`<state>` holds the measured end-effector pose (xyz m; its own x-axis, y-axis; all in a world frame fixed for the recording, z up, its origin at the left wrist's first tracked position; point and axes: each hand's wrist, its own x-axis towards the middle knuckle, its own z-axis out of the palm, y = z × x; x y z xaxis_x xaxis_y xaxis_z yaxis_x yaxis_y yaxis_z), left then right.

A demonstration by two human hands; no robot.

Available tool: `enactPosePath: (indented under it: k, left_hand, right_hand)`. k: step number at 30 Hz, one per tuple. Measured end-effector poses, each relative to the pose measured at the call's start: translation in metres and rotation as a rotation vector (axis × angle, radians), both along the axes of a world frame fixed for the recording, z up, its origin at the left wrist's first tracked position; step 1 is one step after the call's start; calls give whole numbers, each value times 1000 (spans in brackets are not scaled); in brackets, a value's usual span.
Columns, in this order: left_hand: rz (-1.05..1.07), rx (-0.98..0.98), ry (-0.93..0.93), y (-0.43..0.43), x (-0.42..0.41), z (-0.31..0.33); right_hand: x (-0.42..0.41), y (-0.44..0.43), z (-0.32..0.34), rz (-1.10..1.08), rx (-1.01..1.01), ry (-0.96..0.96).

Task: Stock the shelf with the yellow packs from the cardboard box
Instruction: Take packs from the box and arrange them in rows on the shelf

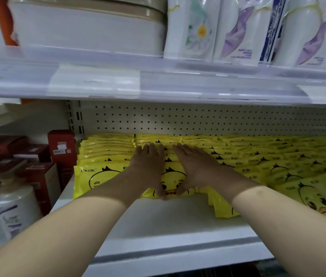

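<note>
Item one, my left hand [150,166]: palm down, fingers straight and together, thumb pointing back toward me. Item two, my right hand [196,166]: same pose (close beside the left, thumbs nearly meeting). Both forearms bare, reaching forward, converging

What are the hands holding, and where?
Nothing gripped: left hand and right hand press flat on the row of yellow plastic duck-print packs, thumbs at its front edge.
</note>
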<state>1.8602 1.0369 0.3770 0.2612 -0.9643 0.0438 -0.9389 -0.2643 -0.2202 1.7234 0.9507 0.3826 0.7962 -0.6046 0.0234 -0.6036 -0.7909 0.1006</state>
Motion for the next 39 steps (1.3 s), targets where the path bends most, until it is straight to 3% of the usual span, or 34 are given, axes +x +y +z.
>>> enactPosePath:
  k: [39]
  left_hand:
    - [-1, -59, -2, -27, 25, -6]
  right_hand:
    - [23, -17, 9, -32, -75, 108]
